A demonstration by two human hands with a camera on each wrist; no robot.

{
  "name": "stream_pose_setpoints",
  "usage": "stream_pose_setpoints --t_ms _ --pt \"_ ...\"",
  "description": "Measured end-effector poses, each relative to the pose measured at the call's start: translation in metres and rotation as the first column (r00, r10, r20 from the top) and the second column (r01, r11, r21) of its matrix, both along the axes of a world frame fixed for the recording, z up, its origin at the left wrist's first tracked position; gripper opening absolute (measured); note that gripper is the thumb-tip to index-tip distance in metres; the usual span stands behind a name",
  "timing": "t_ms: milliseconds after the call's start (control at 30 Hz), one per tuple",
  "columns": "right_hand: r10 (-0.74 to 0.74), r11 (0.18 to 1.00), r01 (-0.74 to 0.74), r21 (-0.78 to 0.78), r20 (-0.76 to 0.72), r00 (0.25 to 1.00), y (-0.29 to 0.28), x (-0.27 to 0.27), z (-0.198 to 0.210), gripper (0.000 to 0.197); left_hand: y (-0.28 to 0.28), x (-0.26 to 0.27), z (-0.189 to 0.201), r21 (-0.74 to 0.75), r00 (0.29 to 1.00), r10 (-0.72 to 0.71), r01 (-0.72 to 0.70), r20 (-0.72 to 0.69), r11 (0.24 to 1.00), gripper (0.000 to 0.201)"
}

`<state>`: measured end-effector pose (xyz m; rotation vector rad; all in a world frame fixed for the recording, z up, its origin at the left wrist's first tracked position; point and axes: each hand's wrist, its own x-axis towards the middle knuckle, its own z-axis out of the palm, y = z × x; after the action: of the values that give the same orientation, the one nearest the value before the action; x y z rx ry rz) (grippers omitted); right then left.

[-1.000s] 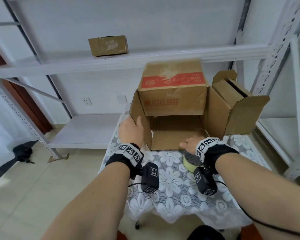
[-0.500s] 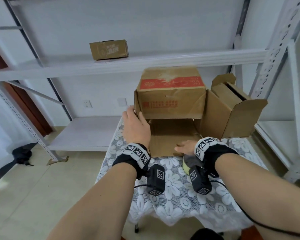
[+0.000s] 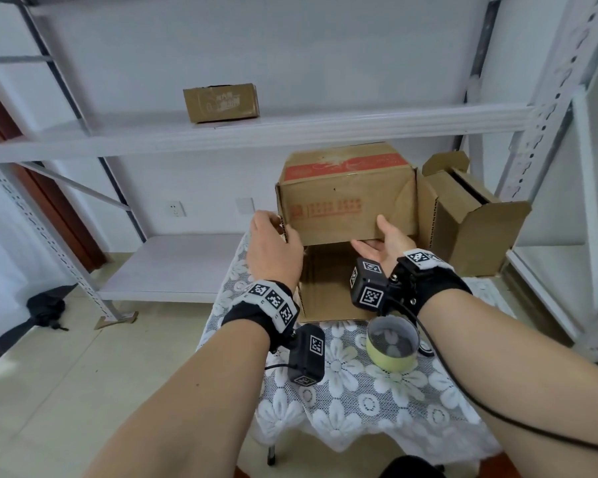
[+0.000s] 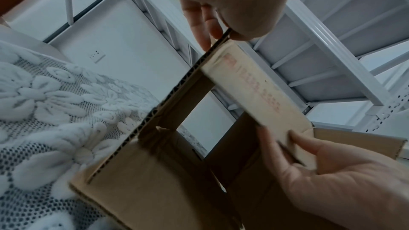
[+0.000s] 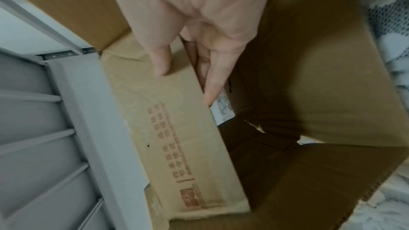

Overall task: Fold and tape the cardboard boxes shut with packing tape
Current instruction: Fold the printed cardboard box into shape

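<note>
A big cardboard box (image 3: 346,201) lies on its side on the table, its opening towards me. Its top flap (image 3: 339,215), with red print, hangs down over the opening. My left hand (image 3: 273,239) grips the edge of the left side flap (image 4: 177,104), thumb and fingers pinching the corrugated edge. My right hand (image 3: 383,239) holds the lower edge of the top flap (image 5: 177,128), thumb on the front, fingers behind. The bottom flap (image 3: 328,291) lies flat on the cloth. A yellowish roll of packing tape (image 3: 392,343) sits just in front of the box.
A second open cardboard box (image 3: 470,219) stands right against the big one. A small box (image 3: 220,102) sits on the white metal shelf (image 3: 290,129) behind. The table (image 3: 359,401) has a white lace cloth. A black object (image 3: 46,308) lies on the floor at left.
My left hand has swung the left flap inward and moved up along its edge. My right hand has risen from the bottom flap to the top flap's lower edge, uncovering the tape roll.
</note>
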<state>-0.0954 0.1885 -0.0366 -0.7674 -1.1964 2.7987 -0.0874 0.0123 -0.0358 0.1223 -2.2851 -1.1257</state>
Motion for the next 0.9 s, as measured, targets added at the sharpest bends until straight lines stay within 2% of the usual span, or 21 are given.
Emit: stream_pose_setpoints --t_ms 167,267,400,567,700,833,900 --pt "-0.162 0.984 0.169 0.059 -0.101 0.981 0.0 0.011 0.021 0.034 0.001 0.002 0.003 -0.038 0.999 -0.036 0.036 -0.008 0.999 0.017" --pt "-0.187 0.978 0.198 0.068 -0.145 0.972 0.0 0.012 0.036 0.028 0.001 0.003 0.005 0.015 0.995 -0.078 0.079 -0.059 0.997 0.014" --pt "-0.151 0.987 0.159 0.021 -0.215 0.965 0.0 0.021 0.057 0.022 0.001 0.008 0.011 0.042 0.985 -0.108 0.114 -0.137 0.993 0.039" --pt "-0.102 0.994 0.087 -0.059 -0.322 0.941 -0.003 0.026 0.073 0.037 -0.001 0.005 0.011 0.049 0.952 -0.213 0.228 -0.221 0.972 0.046" --pt "0.001 1.0 0.007 0.018 -0.386 0.922 -0.005 0.026 0.076 0.027 0.004 0.007 0.016 0.048 0.949 -0.272 0.282 -0.157 0.958 0.043" --pt "0.014 1.0 -0.007 0.019 -0.383 0.924 -0.008 0.024 0.079 0.018 0.009 0.006 0.022 0.082 0.944 -0.318 0.324 -0.083 0.942 0.06" --pt "0.016 1.0 -0.01 0.018 -0.374 0.927 -0.008 0.023 0.078 0.017 0.009 0.007 0.021 0.028 0.945 -0.323 0.324 -0.051 0.945 0.075"
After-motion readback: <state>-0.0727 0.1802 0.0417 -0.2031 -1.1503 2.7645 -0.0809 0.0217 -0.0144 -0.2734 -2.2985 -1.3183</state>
